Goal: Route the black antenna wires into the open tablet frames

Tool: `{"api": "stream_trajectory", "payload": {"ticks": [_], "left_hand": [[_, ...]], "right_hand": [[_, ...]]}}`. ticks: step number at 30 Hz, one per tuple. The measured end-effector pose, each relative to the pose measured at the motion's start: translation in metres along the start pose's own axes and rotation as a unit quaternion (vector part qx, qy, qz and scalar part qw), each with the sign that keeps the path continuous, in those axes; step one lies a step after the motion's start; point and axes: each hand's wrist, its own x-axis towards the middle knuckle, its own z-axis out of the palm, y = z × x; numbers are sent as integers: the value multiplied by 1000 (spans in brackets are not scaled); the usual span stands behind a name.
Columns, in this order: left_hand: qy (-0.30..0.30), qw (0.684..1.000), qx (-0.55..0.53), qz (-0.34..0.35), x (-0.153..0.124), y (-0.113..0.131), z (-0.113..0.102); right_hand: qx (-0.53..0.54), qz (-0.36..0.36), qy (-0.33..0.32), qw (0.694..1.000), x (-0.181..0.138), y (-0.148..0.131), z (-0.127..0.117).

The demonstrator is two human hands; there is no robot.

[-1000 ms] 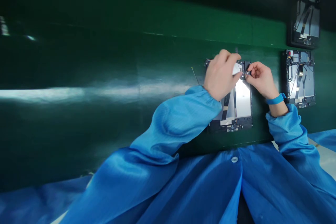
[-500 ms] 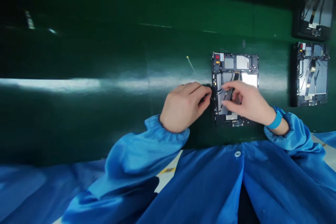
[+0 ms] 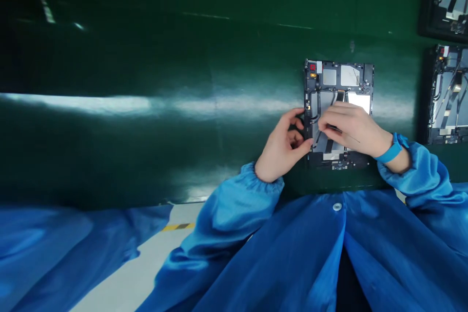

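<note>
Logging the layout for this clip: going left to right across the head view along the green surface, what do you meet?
Bare green belt → left hand at the left edge of the open tablet assembly → right hand resting on that assembly → blue wristband → a second open assembly at the right edge.

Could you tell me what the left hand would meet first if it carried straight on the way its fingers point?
Probably the left edge of the opened tablet; the left hand already seems to touch it.

I'm looking at an opened tablet (image 3: pixel 338 107) lying flat on the green belt, back cover off, dark frame, silver shielding plates up top, black flex cables running down the middle.
</note>
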Motion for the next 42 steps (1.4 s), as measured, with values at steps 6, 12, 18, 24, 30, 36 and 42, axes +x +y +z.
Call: {"api": "stream_trajectory", "payload": {"ticks": [6, 12, 18, 24, 30, 36, 42], "left_hand": [[45, 994, -73, -62, 3, 5, 9], [91, 988, -89, -86, 14, 9, 15], [97, 987, -107, -66, 31, 7, 8], [78, 988, -125, -50, 37, 2, 3], [91, 988, -112, -52, 37, 4, 6], [84, 993, -54, -63, 49, 11, 6], [64, 996, 2, -57, 65, 15, -3]], "right_hand": [[-63, -17, 39, 997, 18, 15, 16], [-66, -8, 43, 997, 25, 25, 19], [-48, 3, 50, 998, 28, 31, 20], [-33, 19, 47, 998, 31, 31, 20], [-29, 23, 38, 999, 35, 31, 16], [-34, 32, 59, 997, 42, 36, 11], [-20, 57, 54, 997, 51, 38, 9]]}}
